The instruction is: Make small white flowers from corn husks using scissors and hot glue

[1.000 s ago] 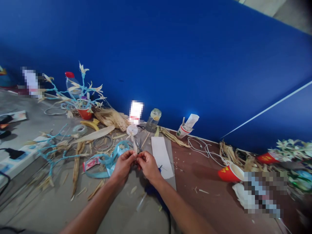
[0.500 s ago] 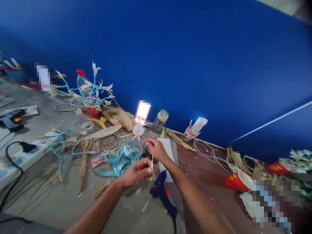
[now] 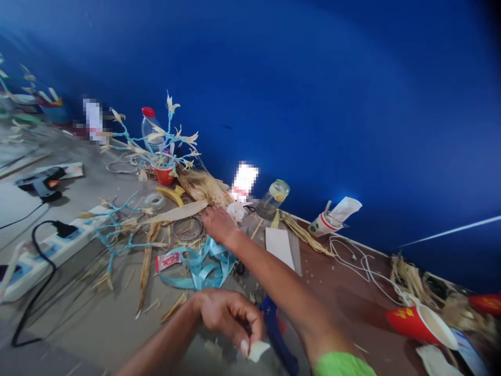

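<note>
Near the bottom middle, my left hand (image 3: 230, 318) pinches a small pale piece of dried husk (image 3: 258, 352) between thumb and finger. My right hand (image 3: 219, 224) reaches across to the far side of the table, at the tip of a long pale husk leaf (image 3: 176, 211). Its fingertips are partly hidden, so whether they grip the leaf is unclear. Below that hand lie a wire ring (image 3: 187, 228) and a tangle of light blue ribbon (image 3: 203, 266). A blue glue gun (image 3: 279, 339) lies partly hidden under my right forearm.
A red cup (image 3: 164, 176) holds blue branches with husk flowers. Left are a power strip (image 3: 43, 263) and another glue gun (image 3: 43, 183). At the back stand a glass jar (image 3: 274, 198) and a white cup (image 3: 323, 224). A red paper cup (image 3: 410, 321) lies at right.
My right hand has moved away from my left, leftward and forward to the husk leaf. My left hand has come down nearer, keeping a pale husk piece. The view has shifted left.
</note>
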Available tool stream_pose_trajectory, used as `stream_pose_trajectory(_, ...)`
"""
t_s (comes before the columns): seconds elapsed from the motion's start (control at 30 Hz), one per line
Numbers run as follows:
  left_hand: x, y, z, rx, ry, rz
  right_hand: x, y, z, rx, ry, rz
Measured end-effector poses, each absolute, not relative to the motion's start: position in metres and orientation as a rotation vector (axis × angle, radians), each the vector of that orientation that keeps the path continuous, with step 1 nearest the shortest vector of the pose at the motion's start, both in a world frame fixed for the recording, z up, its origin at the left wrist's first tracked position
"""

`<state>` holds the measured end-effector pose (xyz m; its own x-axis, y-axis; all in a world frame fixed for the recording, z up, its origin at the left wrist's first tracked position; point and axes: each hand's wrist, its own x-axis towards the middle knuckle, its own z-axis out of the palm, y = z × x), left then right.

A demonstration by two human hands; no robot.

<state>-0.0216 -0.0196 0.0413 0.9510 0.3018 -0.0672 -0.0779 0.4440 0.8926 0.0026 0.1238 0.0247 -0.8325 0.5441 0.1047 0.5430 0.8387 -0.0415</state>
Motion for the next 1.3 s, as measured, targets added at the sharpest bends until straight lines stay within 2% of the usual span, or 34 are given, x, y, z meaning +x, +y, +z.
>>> stream_pose_trajectory(0.1, -0.024, -0.018, 0.043, 1.056, 0.266, 0.261, -0.008, 0.133, 0.014, -0.956, -2.939, -0.004)
stream_pose_trajectory(0.2, -0.026, -0.018, 0.038, 1.03, 0.305, 0.338, -0.007, 0.136, 0.018, -0.929, -2.869, 0.127)
stream_pose_trajectory(0.27, -0.027, -0.018, 0.033, 1.01, 0.325, 0.413, 0.001, 0.134, 0.031, -0.92, -2.738, 0.355)
stream_pose_trajectory(0.43, -0.03, -0.017, 0.028, 0.952, 0.281, 0.667, 0.041, 0.119, 0.067, -1.046, -1.991, 1.228)
stream_pose_trajectory(0.57, -0.027, -0.017, 0.032, 0.956, 0.314, 0.693, 0.069, 0.106, 0.071, -1.026, -1.713, 1.578)
stream_pose_trajectory(0.77, -0.02, -0.019, 0.035, 1.005, 0.344, 0.627, 0.073, 0.103, 0.065, -1.089, -1.514, 1.695)
stream_pose_trajectory(1.3, -0.018, -0.012, 0.021, 0.799, 0.43, 0.957, 0.084, 0.102, 0.056, -1.093, -1.415, 1.763)
